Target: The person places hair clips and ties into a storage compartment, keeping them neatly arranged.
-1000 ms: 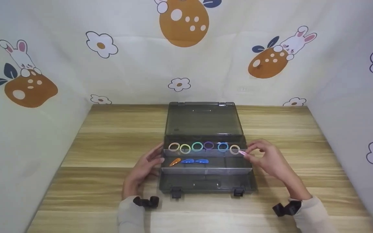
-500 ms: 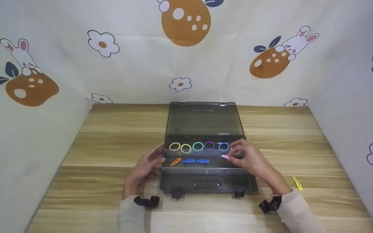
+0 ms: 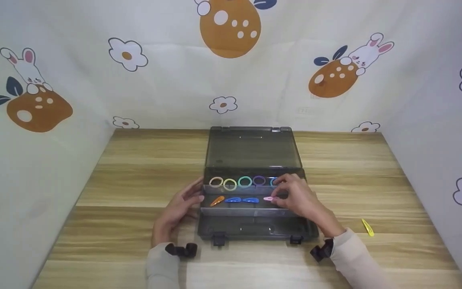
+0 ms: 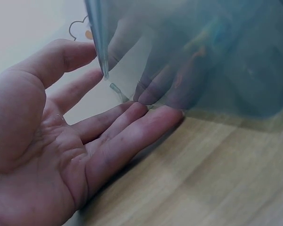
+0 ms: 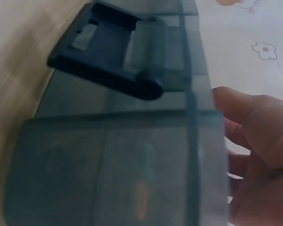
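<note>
A smoky see-through plastic box (image 3: 253,226) stands on the table with its lid raised toward the back. My left hand (image 3: 180,206) rests against its left side, fingers mostly straight with the tips at the wall in the left wrist view. Thumb and fingers of my right hand (image 3: 297,196) pinch a pink hair clip (image 3: 268,198) low over the middle compartment. To its left in that compartment lie an orange hair clip (image 3: 217,201) and two blue hair clips (image 3: 250,200). Several coloured hair ties (image 3: 245,182) line the back compartment; my right hand partly hides the rightmost ones.
A yellow hair clip (image 3: 367,227) lies on the wooden table (image 3: 134,168) to the right of the box. Two dark latches (image 3: 219,239) jut from the box's front. Patterned cloth (image 3: 167,84) encloses the table at the back and sides.
My right hand has moved left and down from the box's right edge into the middle compartment with the pink hair clip, uncovering the yellow hair clip. The left hand stays put.
</note>
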Demonstrator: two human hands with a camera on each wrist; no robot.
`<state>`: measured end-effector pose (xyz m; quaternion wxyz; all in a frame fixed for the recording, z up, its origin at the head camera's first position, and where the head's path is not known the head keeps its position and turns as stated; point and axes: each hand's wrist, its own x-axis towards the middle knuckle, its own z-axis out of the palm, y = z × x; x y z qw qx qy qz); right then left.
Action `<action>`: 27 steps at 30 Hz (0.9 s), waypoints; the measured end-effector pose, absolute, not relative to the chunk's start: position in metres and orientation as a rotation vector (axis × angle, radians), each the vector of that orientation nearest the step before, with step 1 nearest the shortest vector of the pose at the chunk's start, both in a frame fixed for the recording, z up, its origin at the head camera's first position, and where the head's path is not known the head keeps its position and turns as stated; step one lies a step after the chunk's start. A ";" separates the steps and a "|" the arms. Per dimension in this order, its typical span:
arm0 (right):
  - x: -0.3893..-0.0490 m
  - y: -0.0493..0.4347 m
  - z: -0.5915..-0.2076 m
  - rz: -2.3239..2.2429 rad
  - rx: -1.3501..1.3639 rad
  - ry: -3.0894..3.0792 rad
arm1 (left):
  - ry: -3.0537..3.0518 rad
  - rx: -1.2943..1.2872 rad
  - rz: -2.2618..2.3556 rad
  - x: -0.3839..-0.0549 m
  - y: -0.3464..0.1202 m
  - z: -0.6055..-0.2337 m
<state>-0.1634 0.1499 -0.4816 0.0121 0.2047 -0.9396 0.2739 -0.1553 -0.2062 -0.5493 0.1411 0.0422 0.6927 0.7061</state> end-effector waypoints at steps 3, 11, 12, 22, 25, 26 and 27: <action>-0.165 0.147 -0.485 0.819 0.677 -2.911 | 2.011 0.123 2.034 -0.155 -0.207 -0.549; -0.169 0.142 -0.495 0.714 0.698 -2.924 | 2.075 0.135 1.997 -0.156 -0.208 -0.550; -0.170 0.142 -0.496 0.713 0.687 -2.933 | 2.076 0.139 1.996 -0.156 -0.208 -0.551; -0.173 0.138 -0.497 0.683 0.621 -2.976 | 2.063 0.106 1.999 -0.155 -0.207 -0.550; -0.174 0.137 -0.497 0.678 0.615 -2.993 | 2.038 0.101 2.002 -0.155 -0.207 -0.549; -0.174 0.137 -0.496 0.677 0.616 -2.998 | 2.035 0.102 2.003 -0.155 -0.207 -0.549; -0.174 0.138 -0.496 0.675 0.619 -3.001 | 2.033 0.105 2.003 -0.155 -0.207 -0.549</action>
